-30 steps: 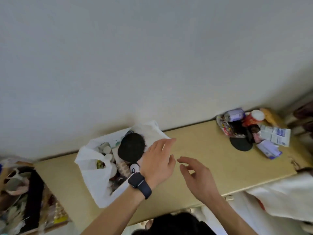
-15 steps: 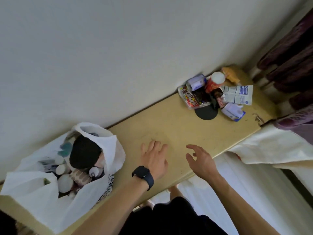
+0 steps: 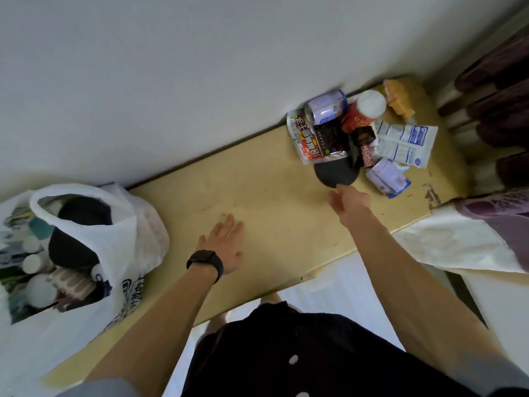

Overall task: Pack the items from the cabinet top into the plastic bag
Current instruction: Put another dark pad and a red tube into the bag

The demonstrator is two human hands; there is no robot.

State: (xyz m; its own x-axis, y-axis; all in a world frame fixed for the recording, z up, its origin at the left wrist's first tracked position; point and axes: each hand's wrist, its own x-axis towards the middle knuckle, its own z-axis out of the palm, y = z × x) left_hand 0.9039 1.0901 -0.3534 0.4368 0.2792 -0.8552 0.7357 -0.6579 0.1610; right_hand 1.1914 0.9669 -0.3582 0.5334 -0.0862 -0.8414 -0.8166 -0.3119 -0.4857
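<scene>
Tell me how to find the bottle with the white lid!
Look along the yellow cabinet top to the far end from the plastic bag, where a small pile sits against the wall. The bottle stands at the back of that pile, right next to a silver can lying on its side. It is the only red thing with a round white cap.

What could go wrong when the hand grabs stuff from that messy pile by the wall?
The pile is crowded: the right hand reaches toward the black disc, which lies partly under the snack packet, so pulling it might drag things along. The can lies on its side and could roll. The plastic bag already looks quite full, so more items might spill out.
</scene>
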